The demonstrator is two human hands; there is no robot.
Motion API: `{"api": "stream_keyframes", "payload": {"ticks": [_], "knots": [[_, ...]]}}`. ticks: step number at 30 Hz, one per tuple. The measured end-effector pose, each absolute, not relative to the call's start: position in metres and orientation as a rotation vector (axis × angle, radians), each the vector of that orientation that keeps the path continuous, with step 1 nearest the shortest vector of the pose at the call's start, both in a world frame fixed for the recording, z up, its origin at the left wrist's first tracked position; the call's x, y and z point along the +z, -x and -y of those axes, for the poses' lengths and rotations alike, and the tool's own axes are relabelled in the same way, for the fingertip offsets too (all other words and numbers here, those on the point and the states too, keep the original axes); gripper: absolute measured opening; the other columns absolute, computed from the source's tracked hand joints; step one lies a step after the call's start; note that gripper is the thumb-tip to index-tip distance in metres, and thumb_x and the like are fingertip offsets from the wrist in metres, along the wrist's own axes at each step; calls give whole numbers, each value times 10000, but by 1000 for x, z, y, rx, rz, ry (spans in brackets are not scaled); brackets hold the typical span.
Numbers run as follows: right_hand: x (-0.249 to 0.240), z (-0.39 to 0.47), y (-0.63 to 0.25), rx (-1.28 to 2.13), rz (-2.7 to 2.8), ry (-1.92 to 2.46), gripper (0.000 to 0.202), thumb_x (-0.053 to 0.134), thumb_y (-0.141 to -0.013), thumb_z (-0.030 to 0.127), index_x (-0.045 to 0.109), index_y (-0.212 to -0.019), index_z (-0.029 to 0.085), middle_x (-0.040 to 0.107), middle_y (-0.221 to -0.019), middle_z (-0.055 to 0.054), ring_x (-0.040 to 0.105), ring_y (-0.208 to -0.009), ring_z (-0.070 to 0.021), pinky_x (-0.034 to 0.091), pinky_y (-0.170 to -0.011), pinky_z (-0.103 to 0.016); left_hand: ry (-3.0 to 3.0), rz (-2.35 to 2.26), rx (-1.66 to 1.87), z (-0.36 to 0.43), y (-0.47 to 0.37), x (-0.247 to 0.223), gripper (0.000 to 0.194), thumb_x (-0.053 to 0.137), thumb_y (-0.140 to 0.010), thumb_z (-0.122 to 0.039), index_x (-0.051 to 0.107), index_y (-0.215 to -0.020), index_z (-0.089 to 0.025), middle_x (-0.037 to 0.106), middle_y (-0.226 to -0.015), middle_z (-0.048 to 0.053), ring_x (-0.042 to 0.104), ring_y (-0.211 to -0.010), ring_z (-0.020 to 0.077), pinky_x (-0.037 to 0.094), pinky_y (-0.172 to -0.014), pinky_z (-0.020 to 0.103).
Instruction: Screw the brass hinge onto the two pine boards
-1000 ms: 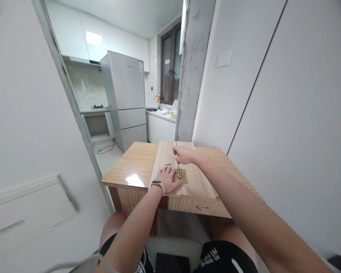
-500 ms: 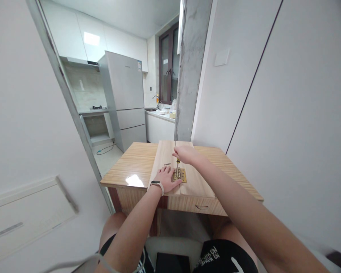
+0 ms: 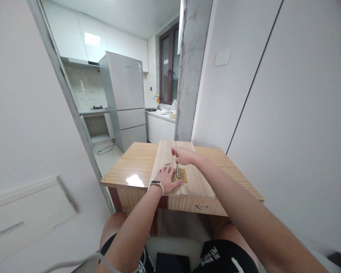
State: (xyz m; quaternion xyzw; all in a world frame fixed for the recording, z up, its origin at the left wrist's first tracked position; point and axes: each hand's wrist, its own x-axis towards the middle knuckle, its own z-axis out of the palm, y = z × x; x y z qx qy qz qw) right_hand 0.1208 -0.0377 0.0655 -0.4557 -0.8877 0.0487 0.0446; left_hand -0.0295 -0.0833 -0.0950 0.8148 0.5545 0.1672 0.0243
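Desk, hinge, black "NO" shorts

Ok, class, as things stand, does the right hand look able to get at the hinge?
Probably yes: the right hand is poised over the hinge with a screwdriver, and the left hand leaves most of it uncovered.

A wooden table with a striped, glossy top has a drawer front with a dark handle. Directly on it lie two pale boards, a left board and a right board — flat and side by side, crossing the top from far edge to near, with a brass-coloured hinge over their seam — and striped tabletop shows on both sides.
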Motion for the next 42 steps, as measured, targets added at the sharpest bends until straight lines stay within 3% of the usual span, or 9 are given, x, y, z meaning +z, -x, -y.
{"api": "stream_keyframes", "payload": {"ticks": [10, 15, 19, 25, 30, 42], "knots": [[67, 35, -118, 68, 2738, 1416, 310, 616, -801, 94, 611, -1099, 180, 730, -1092, -98, 649, -917, -210, 384, -642, -259, -2512, -1724, 520, 83, 29, -96, 861, 306, -861, -860, 423, -1502, -298, 382, -1577, 107, 310, -1436, 374, 246, -1160, 543], [63, 37, -120, -145, 2712, 1451, 133, 594, -933, 278, 636, -1028, 196, 741, -1059, -118, 667, -959, -240, 404, -706, -285, -2519, -1722, 558, 83, 31, -96, 855, 327, -854, -860, 435, -1490, -298, 408, -1562, 105, 343, -1424, 369, 274, -1153, 534], [61, 40, -120, -211, 2697, 1463, 211, 579, -954, 385, 631, -1032, 196, 736, -1045, -141, 666, -966, -257, 413, -736, -302, -2526, -1710, 578, 82, 31, -98, 843, 324, -856, -859, 459, -1467, -294, 422, -1546, 110, 355, -1413, 370, 278, -1149, 536], [65, 37, -121, -17, 2708, 1431, 284, 631, -818, 179, 599, -1099, 161, 716, -1075, -123, 641, -912, -219, 407, -674, -268, -2531, -1703, 581, 81, 32, -99, 854, 319, -859, -859, 443, -1480, -286, 416, -1549, 115, 349, -1416, 367, 293, -1139, 535], [68, 35, -126, 114, 2768, 1449, 344, 653, -750, 93, 622, -1079, 186, 725, -1034, -79, 633, -870, -199, 394, -635, -256, -2539, -1701, 589, 80, 33, -101, 842, 318, -865, -852, 451, -1474, -286, 420, -1546, 112, 341, -1420, 363, 288, -1146, 535], [63, 33, -120, -134, 2782, 1384, 236, 665, -834, 127, 640, -1054, 208, 744, -1029, -67, 653, -897, -192, 358, -648, -252, -2539, -1712, 583, 81, 33, -100, 868, 286, -855, -873, 456, -1473, -288, 433, -1528, 111, 358, -1398, 365, 295, -1133, 522]]}}
